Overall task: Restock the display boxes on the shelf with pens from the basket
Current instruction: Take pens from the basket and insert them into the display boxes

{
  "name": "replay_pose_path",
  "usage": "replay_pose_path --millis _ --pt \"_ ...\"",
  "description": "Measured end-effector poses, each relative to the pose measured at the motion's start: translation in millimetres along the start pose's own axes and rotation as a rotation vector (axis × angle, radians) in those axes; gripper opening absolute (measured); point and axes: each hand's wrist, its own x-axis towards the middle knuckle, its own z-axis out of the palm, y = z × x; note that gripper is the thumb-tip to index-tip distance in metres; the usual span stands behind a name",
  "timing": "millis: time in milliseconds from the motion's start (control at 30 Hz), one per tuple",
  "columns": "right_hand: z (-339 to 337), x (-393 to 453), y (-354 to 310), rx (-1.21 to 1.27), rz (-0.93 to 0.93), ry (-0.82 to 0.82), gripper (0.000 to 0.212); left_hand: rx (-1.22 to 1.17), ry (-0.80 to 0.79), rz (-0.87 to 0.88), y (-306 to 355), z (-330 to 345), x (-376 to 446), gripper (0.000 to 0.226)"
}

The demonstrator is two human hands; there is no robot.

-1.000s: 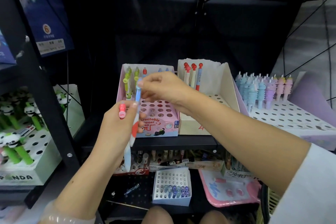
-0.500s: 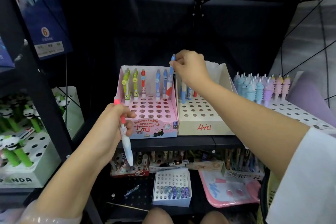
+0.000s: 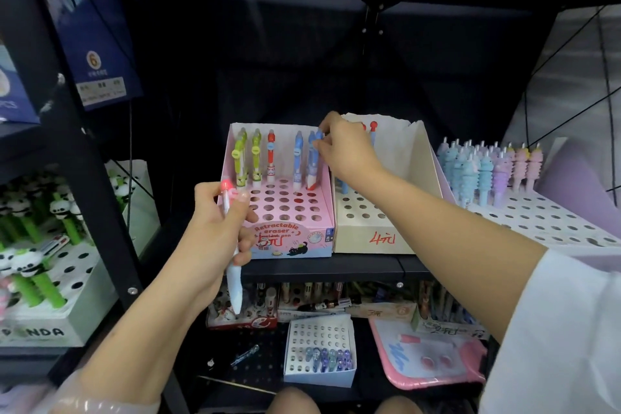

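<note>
A pink display box (image 3: 289, 239) marked "Retractable eraser" stands on the black shelf, its back row holding green, red and blue pens. My right hand (image 3: 346, 153) pinches the top of a blue pen (image 3: 312, 161) standing in the box's back right corner, tip in a hole. My left hand (image 3: 215, 228) grips a white pen with a pink cap (image 3: 232, 265) upright in front of the box's left side. The basket is not in view.
A cream box (image 3: 379, 239) marked 4 stands right of the pink one, with several red-topped pens. Further right is a white holed tray (image 3: 551, 218) of pastel pens. Panda pens (image 3: 37, 235) fill the left shelf. Lower shelf holds small boxes and a pink board (image 3: 433, 360).
My right hand took the blue pen from my left hand, carried it up to the box's back right corner and has now lowered it into a hole. My left hand stayed with the white pen.
</note>
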Motion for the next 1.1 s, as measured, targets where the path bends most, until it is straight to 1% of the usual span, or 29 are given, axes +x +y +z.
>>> replay_pose_path --millis 100,167,267,300,367,400,433,467,533,567,600,633,667,733,800,833,900,967,1000,1033,1100 --pt "5 2 -1 -0.090 -0.004 -0.030 0.017 0.032 -0.002 0.041 0 -1 1 0.005" --pt "8 5 -3 -0.166 -0.004 -0.077 0.021 0.038 0.001 0.052 0 0 1 0.011" --pt "9 4 -4 -0.193 0.022 -0.111 0.030 0.038 -0.014 0.041 -2 0 0 0.022" --pt "9 2 -4 -0.190 0.023 -0.093 0.034 0.030 -0.019 0.031 -3 0 0 0.023" --pt "6 -6 -8 -0.133 -0.029 0.031 0.033 0.004 -0.038 0.012 -4 0 1 0.022" --pt "4 -11 -13 -0.061 -0.083 0.096 0.030 -0.012 -0.047 0.006 -4 1 1 0.023" --pt "2 -17 -18 0.051 -0.129 0.098 0.025 -0.026 -0.052 0.004 -3 2 2 0.027" --pt "0 -23 -23 0.200 -0.167 0.022 0.020 -0.037 -0.051 0.007 -2 3 2 0.032" --pt "-4 -36 -34 0.472 -0.184 -0.306 0.017 -0.042 -0.048 0.039 -2 4 2 0.035" --pt "-5 -42 -37 0.550 -0.174 -0.456 0.015 -0.028 -0.050 0.057 -2 5 2 0.035" --pt "-5 -46 -39 0.604 -0.168 -0.544 0.012 -0.013 -0.050 0.070 -2 6 2 0.036" --pt "-5 -49 -40 0.651 -0.159 -0.576 0.011 -0.007 -0.046 0.079 -1 7 2 0.037" --pt "-5 -50 -39 0.689 -0.139 -0.575 0.012 -0.010 -0.041 0.081 -1 8 3 0.038" --pt "-5 -50 -39 0.730 -0.088 -0.550 0.017 -0.008 -0.024 0.082 0 10 3 0.038" --pt "-8 -45 -39 0.727 -0.053 -0.467 0.021 0.092 0.010 0.137 3 8 3 0.030" --pt "-11 -40 -38 0.735 -0.038 -0.384 0.019 0.167 0.023 0.186 4 7 4 0.027" --pt "-19 -24 -35 0.735 -0.016 -0.162 0.013 0.300 0.030 0.258 7 2 7 0.026" --pt "-25 -4 -31 0.632 -0.004 0.045 0.013 0.390 0.036 0.270 8 -3 12 0.024" --pt "-26 4 -28 0.565 -0.002 0.111 0.015 0.431 0.039 0.266 7 -5 15 0.024" --pt "-25 11 -26 0.510 -0.007 0.147 0.016 0.476 0.044 0.263 5 -7 18 0.025" --pt "-17 20 -22 0.438 -0.027 0.150 0.014 0.549 0.060 0.261 2 -10 23 0.029"
